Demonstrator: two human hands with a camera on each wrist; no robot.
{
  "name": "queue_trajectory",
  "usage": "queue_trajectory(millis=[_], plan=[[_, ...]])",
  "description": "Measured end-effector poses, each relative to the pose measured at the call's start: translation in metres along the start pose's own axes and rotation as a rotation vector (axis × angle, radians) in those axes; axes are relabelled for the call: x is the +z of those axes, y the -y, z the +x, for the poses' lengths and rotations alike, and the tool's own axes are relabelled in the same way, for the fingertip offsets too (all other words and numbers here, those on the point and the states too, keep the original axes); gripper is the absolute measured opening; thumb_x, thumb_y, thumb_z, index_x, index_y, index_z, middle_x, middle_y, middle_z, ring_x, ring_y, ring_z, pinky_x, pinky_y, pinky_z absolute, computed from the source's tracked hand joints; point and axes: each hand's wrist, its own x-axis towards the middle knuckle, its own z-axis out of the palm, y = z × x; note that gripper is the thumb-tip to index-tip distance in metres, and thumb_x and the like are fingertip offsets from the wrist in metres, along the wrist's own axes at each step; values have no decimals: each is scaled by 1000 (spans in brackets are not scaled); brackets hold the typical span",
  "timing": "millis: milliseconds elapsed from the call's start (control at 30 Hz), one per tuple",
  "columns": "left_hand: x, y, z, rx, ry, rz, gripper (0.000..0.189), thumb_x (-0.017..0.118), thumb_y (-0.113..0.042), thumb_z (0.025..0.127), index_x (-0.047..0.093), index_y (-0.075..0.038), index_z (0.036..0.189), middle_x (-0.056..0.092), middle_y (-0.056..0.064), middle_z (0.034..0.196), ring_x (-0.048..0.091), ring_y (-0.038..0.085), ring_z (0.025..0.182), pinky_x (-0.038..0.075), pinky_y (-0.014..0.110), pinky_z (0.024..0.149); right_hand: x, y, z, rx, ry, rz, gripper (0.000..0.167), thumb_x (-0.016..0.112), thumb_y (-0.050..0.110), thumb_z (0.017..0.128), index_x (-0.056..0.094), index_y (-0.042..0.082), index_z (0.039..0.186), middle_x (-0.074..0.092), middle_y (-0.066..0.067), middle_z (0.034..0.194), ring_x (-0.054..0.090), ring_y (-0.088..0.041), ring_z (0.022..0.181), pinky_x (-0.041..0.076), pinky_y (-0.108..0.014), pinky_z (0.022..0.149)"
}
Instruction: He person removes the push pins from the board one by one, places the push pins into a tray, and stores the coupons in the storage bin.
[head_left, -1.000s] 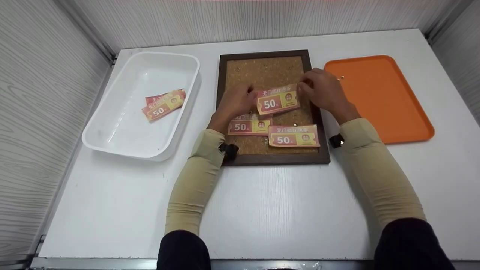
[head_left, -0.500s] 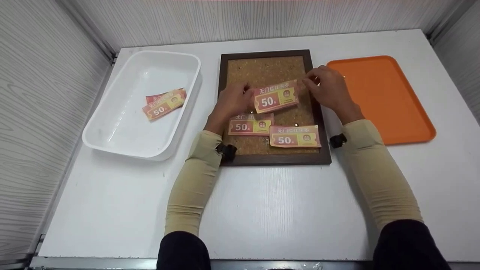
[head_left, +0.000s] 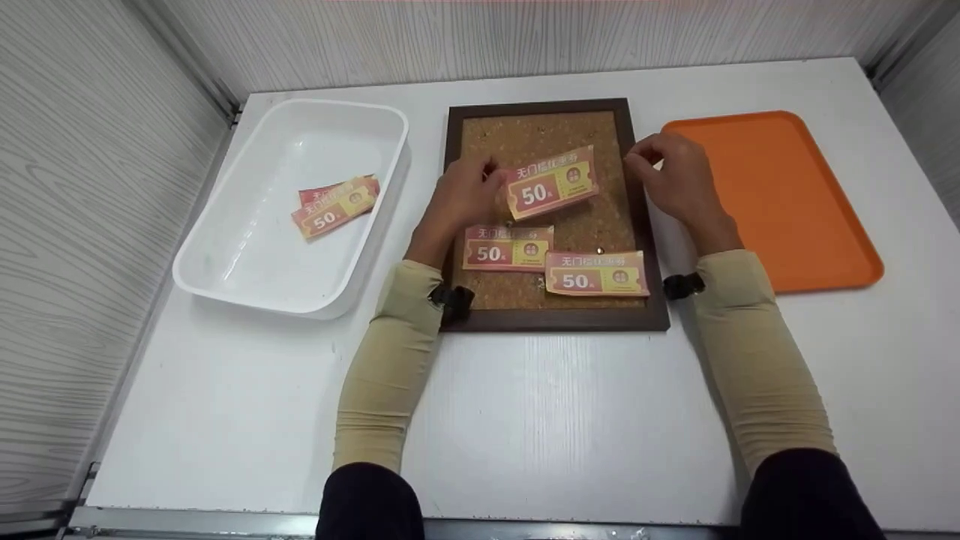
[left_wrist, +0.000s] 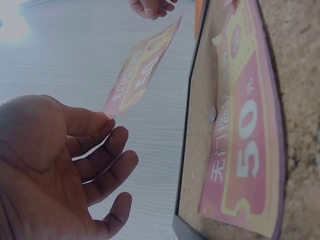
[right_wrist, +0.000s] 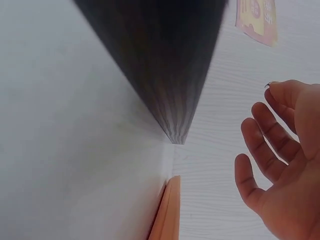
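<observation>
My left hand [head_left: 466,196] pinches the left end of a red and yellow paper coupon [head_left: 553,182] marked 50, between thumb and forefinger. The coupon tilts above the cork board [head_left: 525,135], as the left wrist view also shows. Two similar coupons lie on the cork: one at left [head_left: 499,249], one at lower right [head_left: 596,273]. A small metallic thumbtack [head_left: 600,251] sits at the right one's top edge. Over the board's right edge, my right hand [head_left: 679,176] has thumb and forefinger together; a tiny pointed thumbtack [right_wrist: 268,85] shows at their tips.
To the left stands a white plastic bin [head_left: 247,217] with overlapping coupons [head_left: 337,206] inside. An orange tray [head_left: 787,202] lies at right, beyond the right forearm. The board has a raised dark brown frame [head_left: 555,321].
The right hand has drawn away from the coupon's right end, moving right. Held by the left hand alone, the coupon has tilted so its right end is higher. The view has shifted slightly.
</observation>
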Motion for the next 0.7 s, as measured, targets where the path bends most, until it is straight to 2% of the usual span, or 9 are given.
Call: queue_trajectory(millis=[200, 433, 700], plan=[[-6, 0, -3, 43, -41, -26, 25, 47, -32, 101, 60, -13, 111, 60, 3, 102, 54, 15, 89, 44, 27, 74, -10, 1, -3, -10, -20, -13, 29, 56, 30, 97, 69, 4, 105, 66, -14, 98, 58, -26, 92, 42, -39, 79], [-14, -1, -9, 38, -76, -61, 26, 47, -34, 101, 57, -14, 114, 60, 3, 105, 54, 14, 89, 45, 27, 74, -16, -6, -4, -16, -37, -7, 27, 56, 28, 98, 70, 5, 100, 67, -14, 98, 60, -27, 92, 43, -39, 79], [-24, 2, -12, 50, -123, -61, 27, 47, -34, 101, 58, -12, 114, 60, 4, 104, 53, 14, 87, 43, 26, 72, -25, -8, -3, -24, -92, -13, 25, 58, 27, 97, 69, 5, 100, 67, -13, 97, 59, -21, 89, 44, -37, 81]])
